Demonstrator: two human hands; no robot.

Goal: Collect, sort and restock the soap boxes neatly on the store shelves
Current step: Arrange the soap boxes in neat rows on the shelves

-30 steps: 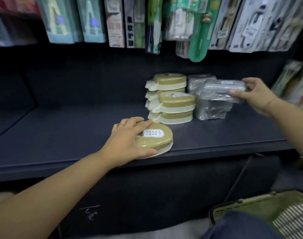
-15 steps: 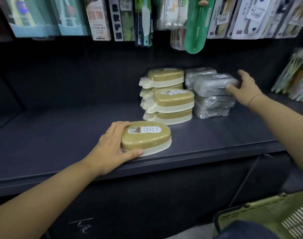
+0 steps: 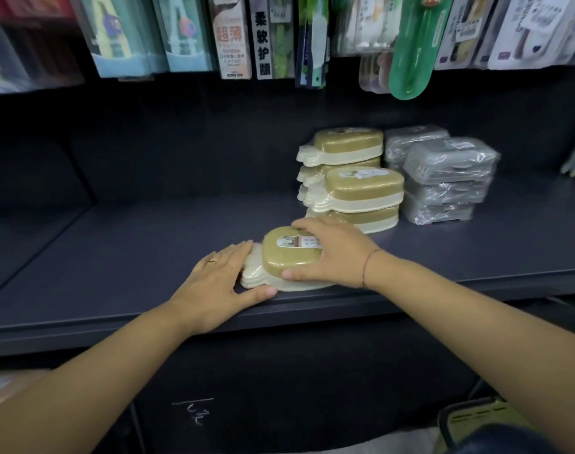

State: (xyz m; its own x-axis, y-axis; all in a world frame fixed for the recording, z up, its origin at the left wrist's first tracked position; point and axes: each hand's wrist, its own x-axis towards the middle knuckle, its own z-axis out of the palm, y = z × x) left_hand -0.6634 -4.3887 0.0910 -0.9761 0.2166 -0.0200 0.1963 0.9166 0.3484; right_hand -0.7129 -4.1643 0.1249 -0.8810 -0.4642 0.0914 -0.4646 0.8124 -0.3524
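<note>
I see the dark blue shelf board point(image 3: 132, 257) bare across its left half: wide passage there. At back right, stacked olive-and-cream oval soap boxes point(image 3: 361, 188) and, just beside them, stacked grey film-wrapped boxes point(image 3: 449, 178) block the way. One olive soap box point(image 3: 286, 260) sits at the front edge. Hanging carded packets point(image 3: 233, 37) overhang from above; the long green pack point(image 3: 413, 50) dips lowest.

The right hand point(image 3: 332, 253) covers the right half of the front box point(image 3: 279, 260), label point(image 3: 292, 241) print too tiny to read. Top edge chops the hanging packs point(image 3: 233, 37), corner chops the basket point(image 3: 469, 417).
</note>
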